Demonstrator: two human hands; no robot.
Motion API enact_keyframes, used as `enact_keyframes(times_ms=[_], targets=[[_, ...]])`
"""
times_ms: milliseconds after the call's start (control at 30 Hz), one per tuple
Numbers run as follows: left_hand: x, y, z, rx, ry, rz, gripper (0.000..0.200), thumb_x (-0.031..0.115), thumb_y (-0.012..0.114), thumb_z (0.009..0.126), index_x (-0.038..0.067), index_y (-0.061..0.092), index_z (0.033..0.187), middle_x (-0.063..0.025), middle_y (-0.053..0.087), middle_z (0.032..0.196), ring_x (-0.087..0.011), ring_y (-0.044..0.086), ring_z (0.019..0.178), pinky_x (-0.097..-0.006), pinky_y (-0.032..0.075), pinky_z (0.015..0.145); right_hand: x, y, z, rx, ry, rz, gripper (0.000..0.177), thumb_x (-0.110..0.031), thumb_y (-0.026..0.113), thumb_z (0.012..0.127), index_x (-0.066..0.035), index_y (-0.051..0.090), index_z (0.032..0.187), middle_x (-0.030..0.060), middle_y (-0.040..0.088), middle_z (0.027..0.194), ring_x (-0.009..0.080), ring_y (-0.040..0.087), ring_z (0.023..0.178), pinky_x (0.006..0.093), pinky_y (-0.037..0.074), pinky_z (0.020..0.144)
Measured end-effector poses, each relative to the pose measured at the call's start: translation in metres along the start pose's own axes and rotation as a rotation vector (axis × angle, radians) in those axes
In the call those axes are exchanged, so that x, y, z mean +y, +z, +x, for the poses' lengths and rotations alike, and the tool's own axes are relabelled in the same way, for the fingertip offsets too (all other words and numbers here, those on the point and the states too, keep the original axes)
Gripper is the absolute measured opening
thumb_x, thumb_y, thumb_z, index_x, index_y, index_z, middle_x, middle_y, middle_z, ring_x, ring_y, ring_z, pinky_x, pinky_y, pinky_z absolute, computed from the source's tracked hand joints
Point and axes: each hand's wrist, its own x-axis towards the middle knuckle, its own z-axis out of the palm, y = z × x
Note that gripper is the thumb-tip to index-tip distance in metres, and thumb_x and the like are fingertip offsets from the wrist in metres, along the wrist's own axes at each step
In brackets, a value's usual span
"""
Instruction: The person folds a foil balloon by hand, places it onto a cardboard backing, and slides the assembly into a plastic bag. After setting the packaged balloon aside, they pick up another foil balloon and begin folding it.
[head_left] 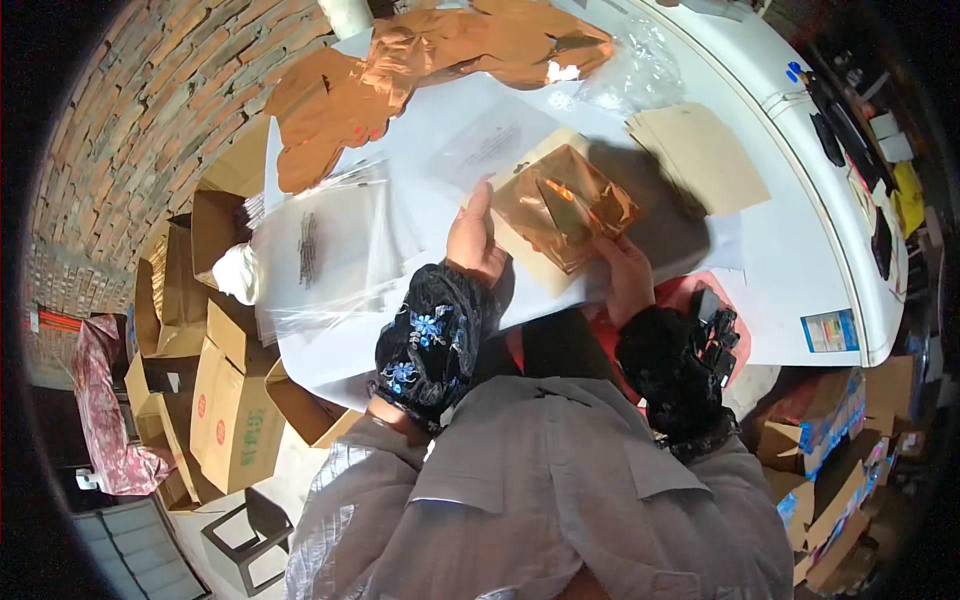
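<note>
Between my hands is a beige card [530, 255] with a shiny copper-coloured folded packet [560, 210] lying on it. My left hand [474, 240] holds the card's left edge, thumb pointing up along it. At the lower right corner of the packet, my right hand [626, 278] pinches it between thumb and fingers. Beyond the card lies a clear printed bag [485, 145]. A stack of clear plastic bags [325, 245] with dark print lies left of my left hand. Several beige cards [700, 160] are spread to the right, past a dark shadow.
Crumpled copper foil [400, 65] lies along the far side of the white table [790, 260], beside crinkled clear plastic [640, 70]. Open cardboard boxes [235, 410] stand at the left, more boxes [830, 490] at the lower right. A stool [248, 540] is at the lower left.
</note>
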Motion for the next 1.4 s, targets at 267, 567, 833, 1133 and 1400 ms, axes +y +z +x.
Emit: enact_keyframes(times_ms=[267, 567, 833, 1133, 1400], targets=[[-0.023, -0.004, 0.005, 0.050, 0.034, 0.007, 0.040, 0.026, 0.044, 0.104, 0.001, 0.050, 0.134, -0.0145, 0.062, 0.129, -0.0306, 0.060, 0.116, -0.0438, 0.050, 0.098, -0.003, 0.006, -0.001, 0.043, -0.048, 0.014, 0.022, -0.010, 0.059, 0.095, -0.002, 0.063, 0.115, 0.0051, 0.067, 0.099, 0.0147, 0.065, 0.084, 0.0286, 0.054, 0.075], [-0.024, 0.007, -0.030, -0.032, 0.037, -0.092, 0.032, 0.020, 0.050, 0.102, 0.003, 0.053, 0.130, -0.0134, 0.064, 0.122, -0.0285, 0.063, 0.110, -0.0415, 0.052, 0.092, -0.012, 0.004, -0.017, 0.017, -0.011, 0.005, 0.027, -0.015, 0.062, 0.094, -0.003, 0.064, 0.117, 0.0049, 0.069, 0.094, 0.0117, 0.066, 0.077, 0.0250, 0.055, 0.067], [-0.063, -0.002, -0.064, -0.045, 0.023, 0.048, 0.032, 0.020, 0.050, 0.102, 0.003, 0.054, 0.128, -0.0130, 0.065, 0.120, -0.0278, 0.063, 0.109, -0.0408, 0.052, 0.091, -0.008, -0.027, -0.054, 0.043, 0.081, -0.015, 0.025, -0.014, 0.058, 0.096, -0.002, 0.063, 0.117, 0.0070, 0.071, 0.093, 0.0159, 0.067, 0.079, 0.0268, 0.054, 0.070], [-0.122, -0.036, -0.108, -0.021, -0.025, 0.189, 0.032, 0.021, 0.051, 0.101, 0.003, 0.055, 0.127, -0.0126, 0.065, 0.118, -0.0270, 0.063, 0.107, -0.0402, 0.052, 0.090, 0.015, -0.061, -0.089, -0.012, 0.013, -0.149, 0.027, -0.017, 0.060, 0.096, 0.000, 0.065, 0.116, 0.0069, 0.069, 0.104, 0.0122, 0.063, 0.090, 0.0273, 0.051, 0.077], [-0.147, -0.045, -0.119, -0.021, -0.004, 0.235, 0.031, 0.022, 0.051, 0.101, 0.003, 0.055, 0.126, -0.0122, 0.065, 0.116, -0.0263, 0.063, 0.105, -0.0395, 0.052, 0.088, 0.025, -0.058, -0.100, -0.011, -0.132, -0.209, 0.032, -0.015, 0.062, 0.094, 0.001, 0.059, 0.122, 0.0063, 0.065, 0.110, 0.0146, 0.062, 0.095, 0.0293, 0.051, 0.083]])
